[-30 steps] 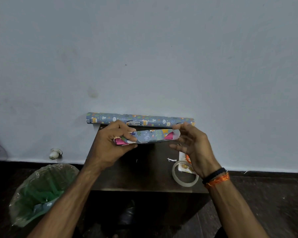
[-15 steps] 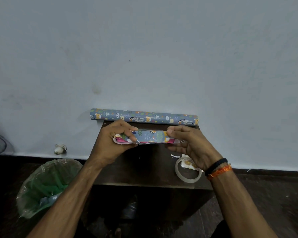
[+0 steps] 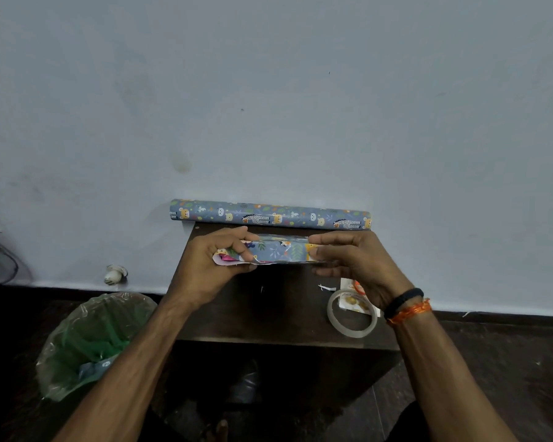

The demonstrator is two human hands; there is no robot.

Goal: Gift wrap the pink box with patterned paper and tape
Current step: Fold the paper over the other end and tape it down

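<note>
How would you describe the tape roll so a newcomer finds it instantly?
Start at the small dark table against the pale wall. On its near right corner, just below the right hand, lies the tape roll. It is a clear flat ring, unlike the long patterned paper roll by the wall.

Both forearms were bare, with no sleeves in view. The left hand (image 3: 205, 269) wore nothing on wrist or fingers. Just behind the right hand (image 3: 358, 266), the wrist carried a plain black band (image 3: 403, 300), and touching it on the forearm side was a bright orange thread (image 3: 411, 312) wound round several times, loose ends sticking out
</note>
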